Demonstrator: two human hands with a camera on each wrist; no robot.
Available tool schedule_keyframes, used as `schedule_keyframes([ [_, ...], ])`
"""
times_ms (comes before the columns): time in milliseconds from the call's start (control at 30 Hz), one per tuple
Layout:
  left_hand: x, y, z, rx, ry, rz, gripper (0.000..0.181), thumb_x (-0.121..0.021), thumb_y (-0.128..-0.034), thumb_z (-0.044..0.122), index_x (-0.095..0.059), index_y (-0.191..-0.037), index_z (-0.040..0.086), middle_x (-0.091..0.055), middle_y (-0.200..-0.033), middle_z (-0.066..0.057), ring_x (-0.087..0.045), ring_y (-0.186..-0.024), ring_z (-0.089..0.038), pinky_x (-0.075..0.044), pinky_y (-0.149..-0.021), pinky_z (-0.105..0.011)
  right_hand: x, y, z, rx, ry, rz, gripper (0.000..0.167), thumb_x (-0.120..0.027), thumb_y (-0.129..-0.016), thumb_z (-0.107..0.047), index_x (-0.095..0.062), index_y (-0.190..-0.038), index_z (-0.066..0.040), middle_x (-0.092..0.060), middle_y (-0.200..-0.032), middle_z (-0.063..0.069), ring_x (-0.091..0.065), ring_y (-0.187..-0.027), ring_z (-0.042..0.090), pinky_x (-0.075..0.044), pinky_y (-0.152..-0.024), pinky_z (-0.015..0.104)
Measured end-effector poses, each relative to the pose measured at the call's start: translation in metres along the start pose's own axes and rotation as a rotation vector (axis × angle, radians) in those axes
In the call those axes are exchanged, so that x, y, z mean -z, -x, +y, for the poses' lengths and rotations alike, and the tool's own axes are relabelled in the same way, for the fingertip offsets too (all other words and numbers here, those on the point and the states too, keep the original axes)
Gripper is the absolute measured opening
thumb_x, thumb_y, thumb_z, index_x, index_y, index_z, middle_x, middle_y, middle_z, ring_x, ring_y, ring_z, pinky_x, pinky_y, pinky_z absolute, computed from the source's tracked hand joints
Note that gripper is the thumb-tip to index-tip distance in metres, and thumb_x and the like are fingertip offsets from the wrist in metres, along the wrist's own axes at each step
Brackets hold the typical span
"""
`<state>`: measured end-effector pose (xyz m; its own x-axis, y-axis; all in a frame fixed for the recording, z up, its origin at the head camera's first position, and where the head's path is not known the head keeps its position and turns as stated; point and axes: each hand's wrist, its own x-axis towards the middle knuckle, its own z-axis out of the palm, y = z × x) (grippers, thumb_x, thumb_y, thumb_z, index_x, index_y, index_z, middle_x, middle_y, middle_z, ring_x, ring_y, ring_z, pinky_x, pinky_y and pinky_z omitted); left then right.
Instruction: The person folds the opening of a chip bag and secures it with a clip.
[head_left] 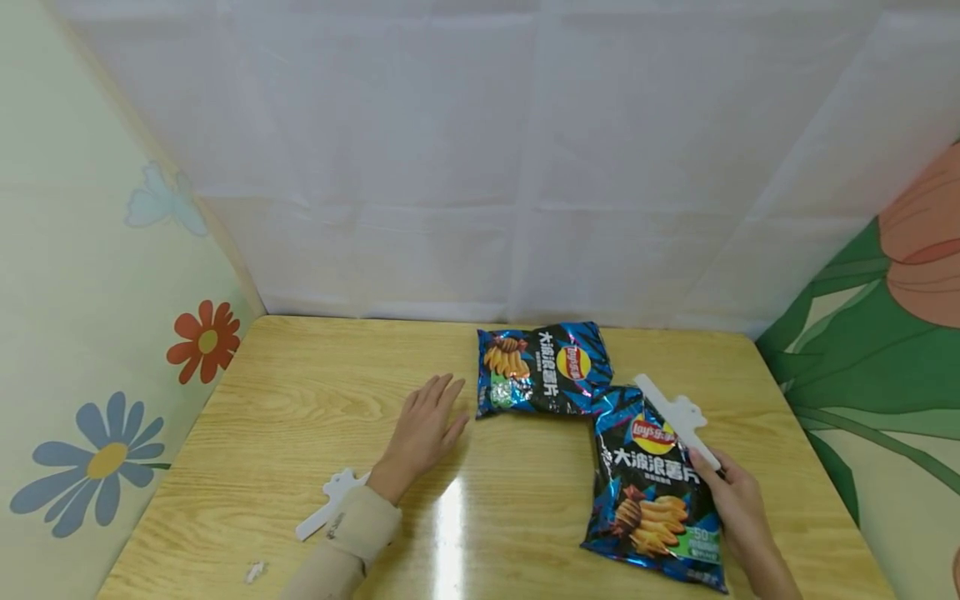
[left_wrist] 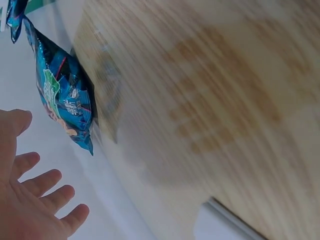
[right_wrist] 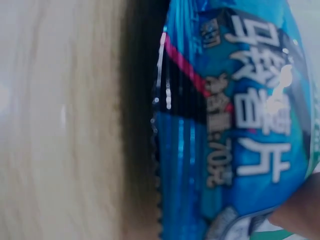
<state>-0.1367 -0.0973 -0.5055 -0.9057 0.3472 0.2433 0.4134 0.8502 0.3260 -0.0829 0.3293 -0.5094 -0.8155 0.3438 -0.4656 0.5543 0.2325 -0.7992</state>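
Note:
My left hand (head_left: 420,429) hovers above the table with its fingers straight and slightly spread, holding nothing; the left wrist view also shows the spread fingers (left_wrist: 50,187). Just beyond it lies a blue and black chip bag (head_left: 543,371), turned sideways. A second chip bag (head_left: 652,492) is at the right, its top corner meeting the first one. With thumb and fingers my right hand (head_left: 738,508) grips the lower end of a white bag clip (head_left: 678,417), which slants over this bag's upper right edge. Whether those fingers also hold the bag, I cannot tell.
Another white bag clip (head_left: 330,500) lies on the wooden table (head_left: 300,392), partly behind my left sleeve (head_left: 352,533). A small pale patch (head_left: 255,572) marks the front left. White cloth (head_left: 412,167) hangs behind the table, with painted panels at both sides.

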Motion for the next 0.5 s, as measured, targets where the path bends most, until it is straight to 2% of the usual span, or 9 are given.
schedule_keyframes([
  [67,-0.001,-0.002,0.001,0.001,-0.002,-0.006,0.052,-0.057,-0.1008,0.032,-0.045,-0.145,0.008,-0.046,-0.149,-0.02,-0.043,-0.139,-0.039,-0.038,-0.11,-0.057,0.004,-0.003,0.001,-0.002,0.002,-0.002,0.084,-0.052,-0.097,-0.056,-0.027,-0.154,0.001,-0.059,-0.089,-0.02,-0.056,-0.074,-0.009,-0.054,-0.067,0.019],
  [200,-0.003,-0.006,0.003,0.003,0.008,-0.018,0.052,-0.057,-0.1009,0.033,-0.045,-0.145,0.008,-0.046,-0.15,-0.019,-0.043,-0.139,-0.039,-0.038,-0.111,-0.058,0.012,-0.011,0.002,-0.02,0.038,0.026,0.087,-0.049,-0.096,-0.059,-0.025,-0.155,0.001,-0.064,-0.103,-0.003,-0.054,-0.072,-0.009,-0.052,-0.066,0.018],
  [267,-0.004,-0.008,0.004,-0.001,0.013,-0.02,0.053,-0.058,-0.1005,0.032,-0.045,-0.145,0.008,-0.046,-0.149,-0.019,-0.043,-0.139,-0.039,-0.038,-0.111,-0.057,0.016,-0.014,0.003,-0.031,0.05,0.04,0.088,-0.048,-0.096,-0.06,-0.024,-0.155,0.001,-0.064,-0.105,-0.001,-0.054,-0.072,-0.009,-0.052,-0.066,0.018],
  [367,-0.007,-0.012,0.006,-0.017,0.006,-0.016,0.053,-0.06,-0.0993,0.032,-0.046,-0.145,0.008,-0.048,-0.148,-0.019,-0.045,-0.137,-0.038,-0.04,-0.11,-0.056,0.022,-0.019,0.005,-0.032,0.046,0.038,0.088,-0.047,-0.096,-0.06,-0.024,-0.155,0.001,-0.064,-0.093,-0.01,-0.055,-0.071,-0.008,-0.053,-0.065,0.02],
  [433,-0.009,-0.015,0.007,-0.03,-0.006,-0.009,0.054,-0.062,-0.0983,0.032,-0.046,-0.144,0.008,-0.049,-0.147,-0.019,-0.047,-0.136,-0.037,-0.041,-0.108,-0.055,0.025,-0.022,0.006,-0.031,0.029,0.038,0.087,-0.047,-0.097,-0.059,-0.025,-0.155,0.001,-0.059,-0.084,-0.021,-0.056,-0.071,-0.007,-0.053,-0.065,0.02],
  [500,-0.011,-0.018,0.008,-0.044,-0.021,-0.001,0.055,-0.063,-0.0975,0.032,-0.046,-0.144,0.007,-0.05,-0.146,-0.018,-0.048,-0.135,-0.036,-0.042,-0.107,-0.054,0.027,-0.024,0.006,-0.028,0.021,0.037,0.086,-0.047,-0.097,-0.058,-0.024,-0.155,0.001,-0.055,-0.081,-0.024,-0.056,-0.07,-0.007,-0.053,-0.065,0.02],
])
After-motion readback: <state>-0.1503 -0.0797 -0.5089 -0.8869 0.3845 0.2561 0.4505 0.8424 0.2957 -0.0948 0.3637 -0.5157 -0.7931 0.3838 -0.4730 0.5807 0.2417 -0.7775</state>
